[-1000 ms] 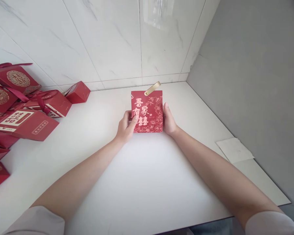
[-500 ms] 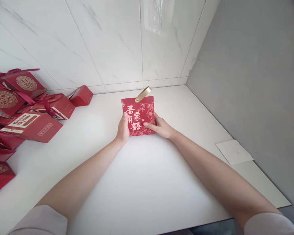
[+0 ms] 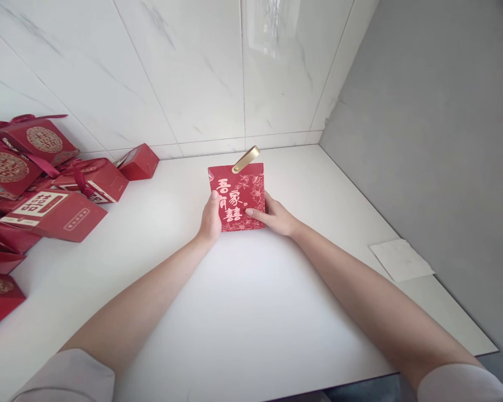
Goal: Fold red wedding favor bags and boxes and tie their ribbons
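A red gift box (image 3: 251, 190) with pale Chinese characters and a floral print stands upright on the white table. A gold strap handle (image 3: 247, 158) rises from its top edge, fixed by a small stud. My left hand (image 3: 210, 218) grips the box's left side, thumb on the front edge. On the right side, my right hand (image 3: 276, 215) holds it, with the thumb lying across the lower front. The other fingers of both hands are mostly hidden at the sides and behind the box.
Several red gift boxes (image 3: 62, 215), some tied with dark red ribbon, are heaped at the left. A white paper sheet (image 3: 401, 260) lies by the table's right edge, along a grey wall (image 3: 440, 139). White marbled tiles (image 3: 193, 72) rise behind the table (image 3: 235, 324).
Both hands keep the same hold on the gift box. The whole view has shifted only very slightly; nothing else has visibly moved.
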### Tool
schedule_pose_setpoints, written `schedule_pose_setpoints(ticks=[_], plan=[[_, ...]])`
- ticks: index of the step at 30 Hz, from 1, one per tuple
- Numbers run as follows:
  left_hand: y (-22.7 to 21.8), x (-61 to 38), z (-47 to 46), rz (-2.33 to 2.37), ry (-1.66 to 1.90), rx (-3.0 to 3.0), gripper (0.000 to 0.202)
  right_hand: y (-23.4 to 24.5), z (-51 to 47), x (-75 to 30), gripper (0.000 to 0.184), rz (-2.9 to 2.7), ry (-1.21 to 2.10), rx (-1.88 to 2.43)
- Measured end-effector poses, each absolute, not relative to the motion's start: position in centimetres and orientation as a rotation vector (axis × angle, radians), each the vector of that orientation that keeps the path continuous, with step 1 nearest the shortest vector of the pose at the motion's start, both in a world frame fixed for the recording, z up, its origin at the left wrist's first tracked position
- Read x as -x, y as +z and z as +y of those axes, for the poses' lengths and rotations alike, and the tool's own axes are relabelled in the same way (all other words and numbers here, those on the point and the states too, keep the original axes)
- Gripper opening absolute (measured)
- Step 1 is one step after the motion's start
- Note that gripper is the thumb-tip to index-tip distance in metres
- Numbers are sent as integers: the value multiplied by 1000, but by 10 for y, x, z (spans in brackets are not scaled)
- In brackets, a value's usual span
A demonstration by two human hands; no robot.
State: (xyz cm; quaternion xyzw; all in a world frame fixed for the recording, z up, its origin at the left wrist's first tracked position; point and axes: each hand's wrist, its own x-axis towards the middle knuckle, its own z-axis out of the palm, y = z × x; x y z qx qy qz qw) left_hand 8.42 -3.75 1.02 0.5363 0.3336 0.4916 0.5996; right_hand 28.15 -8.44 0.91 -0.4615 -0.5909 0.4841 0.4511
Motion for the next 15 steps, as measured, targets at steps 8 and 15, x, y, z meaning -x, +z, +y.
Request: schedule_pose_setpoints(ticks=[8, 15], plan=[[8, -84, -36, 773, 1148, -1254, 73, 11, -85, -281, 74, -1443, 1219, 1136], [6, -83, -35, 767, 1144, -1263, 73, 11, -85, -281, 73, -1452, 1214, 1138]])
